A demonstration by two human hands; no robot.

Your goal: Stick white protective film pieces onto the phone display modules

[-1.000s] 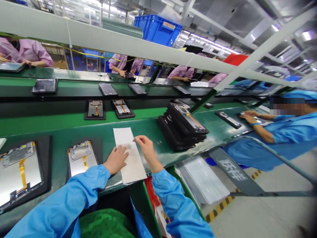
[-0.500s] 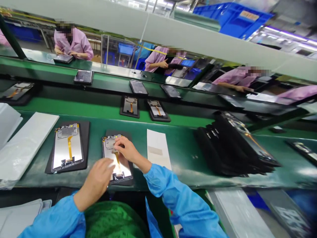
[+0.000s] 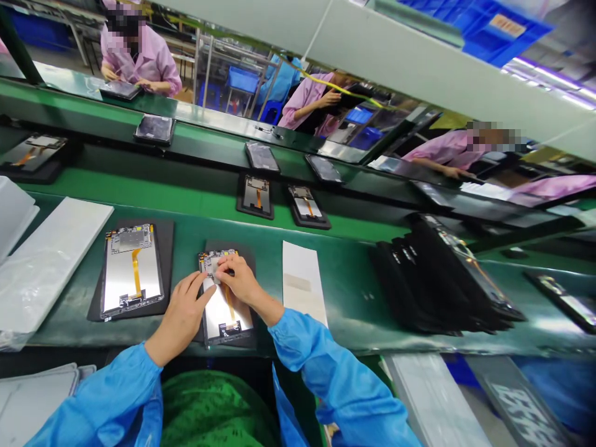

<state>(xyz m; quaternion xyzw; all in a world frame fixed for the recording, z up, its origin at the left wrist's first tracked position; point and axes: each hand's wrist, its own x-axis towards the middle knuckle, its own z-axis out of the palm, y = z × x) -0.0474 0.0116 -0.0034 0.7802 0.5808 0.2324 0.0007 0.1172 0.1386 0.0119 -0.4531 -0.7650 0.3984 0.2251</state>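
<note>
From your head camera, you lean over a green conveyor belt point(image 3: 347, 279); your left hand point(image 3: 179, 316) and right hand point(image 3: 237, 282) both work on the top corner of a tablet panel point(image 3: 220, 316), which lies flat on a black mat point(image 3: 233, 246) directly in front of you. Your right fingertips point(image 3: 222, 264) rest on a small circuit board point(image 3: 210, 262) at that corner; your left fingertips point(image 3: 209, 292) sit just below it, beside an orange ribbon cable point(image 3: 229, 304). Both hands are half curled, and you cannot tell whether either one pinches something small there; neither lifts the panel.

Just left of your hands lies a second panel point(image 3: 133, 279) on its own black mat point(image 3: 165, 273); beyond it, a pale plastic sheet point(image 3: 51, 261) lies on the belt. Just right of your hands lies a white paper strip point(image 3: 302, 279), and farther right stands a tilted stack of black-backed panels point(image 3: 433, 285). Your blue sleeves point(image 3: 335, 379) enter from below, above a green cloth point(image 3: 214, 410). Across the belt, two smaller panels point(image 3: 255, 196) sit on mats; beyond them, a co-worker in a pink smock point(image 3: 139, 62) has both hands at a tablet point(image 3: 120, 90); a blue crate point(image 3: 484, 25) sits on the shelf overhead.
</note>
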